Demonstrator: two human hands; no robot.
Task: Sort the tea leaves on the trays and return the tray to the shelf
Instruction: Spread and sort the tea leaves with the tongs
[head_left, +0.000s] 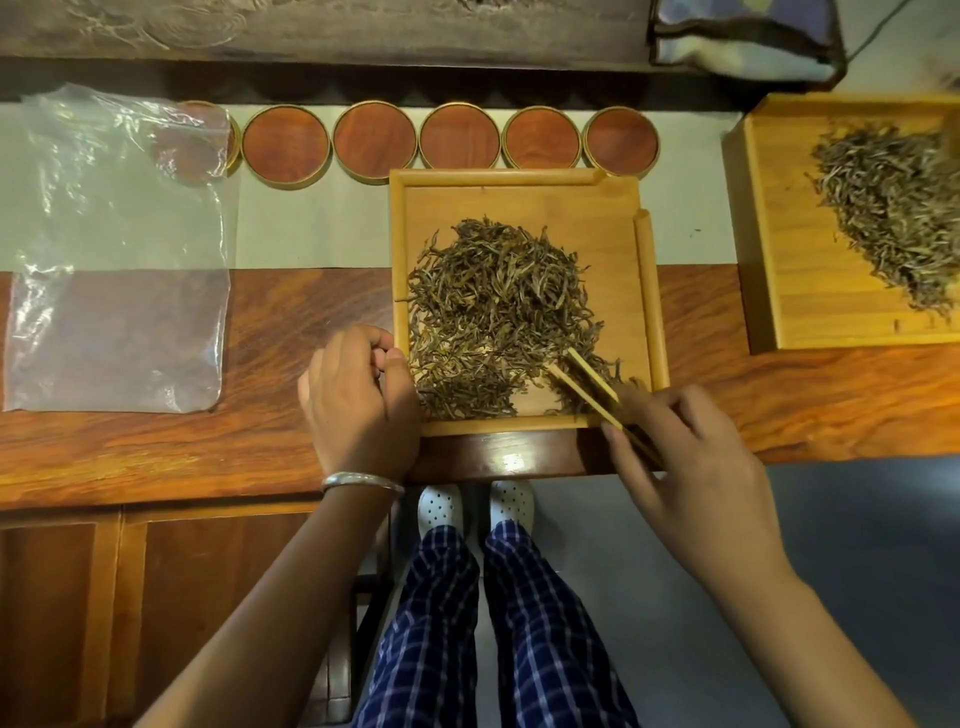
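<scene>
Sorting tea leaves (498, 317) in the near tray (655, 312) on the desk (291, 332) — right hand (685, 457) pinches bamboo tweezers (587, 387), tips apart in the pile's near-right edge. Left hand (358, 400) curled loosely at the tray's left rim, gripping nothing visible. Best approach, imo: pick single stems w/ light squeeze — don't scatter. Second tray (758, 234) sits far right.

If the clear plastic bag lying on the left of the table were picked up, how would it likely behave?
The plastic bag would probably flop and sag: it looks thin, and its far end is already crumpled over a round lid. It seems empty and see-through, so likely very light. Its glossy surface suggests it could slip on the table.
</scene>
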